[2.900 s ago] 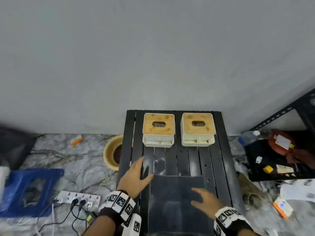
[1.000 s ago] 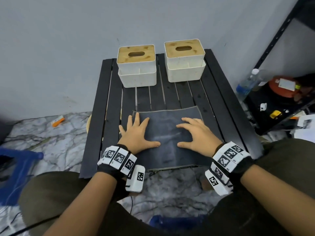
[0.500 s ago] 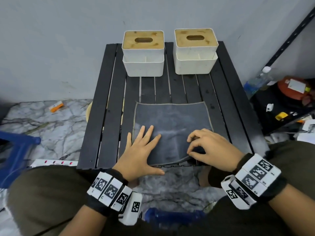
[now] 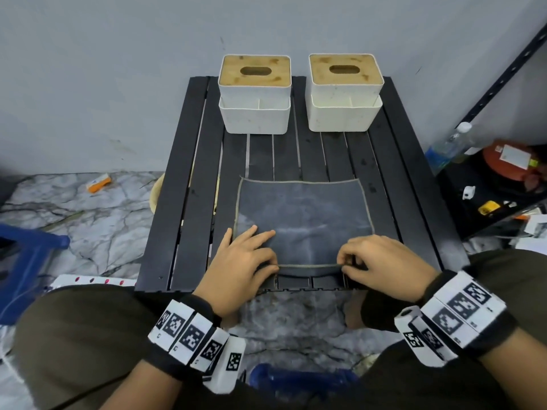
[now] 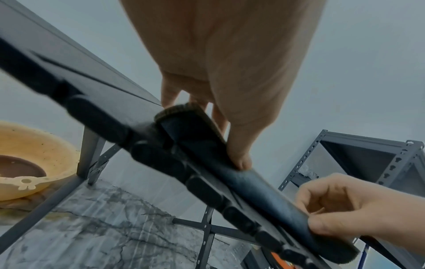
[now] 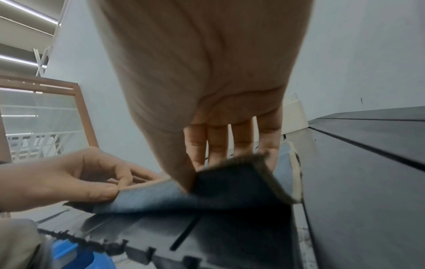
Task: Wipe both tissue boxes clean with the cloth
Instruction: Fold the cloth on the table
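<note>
Two white tissue boxes with wooden lids stand side by side at the far edge of the black slatted table (image 4: 189, 202), the left box (image 4: 254, 93) and the right box (image 4: 344, 90). A dark grey cloth (image 4: 302, 214) lies flat on the table's near half. My left hand (image 4: 260, 250) pinches the cloth's near left corner, fingers on top and thumb under the hem. My right hand (image 4: 352, 261) pinches the near right corner the same way. In the wrist views the near edge of the cloth (image 5: 253, 182) (image 6: 161, 198) is lifted slightly off the table's edge.
The wall rises right behind the boxes. A yellow basin (image 5: 30, 154) sits on the floor under the table's left side. A blue stool (image 4: 26, 261) and a power strip (image 4: 94, 281) lie at left. A metal shelf with a water bottle (image 4: 450, 146) and clutter stands at right.
Both hands slid back from lying flat on the cloth to its near edge. The right hand took hold of its corner first, and now the left hand pinches its corner too.
</note>
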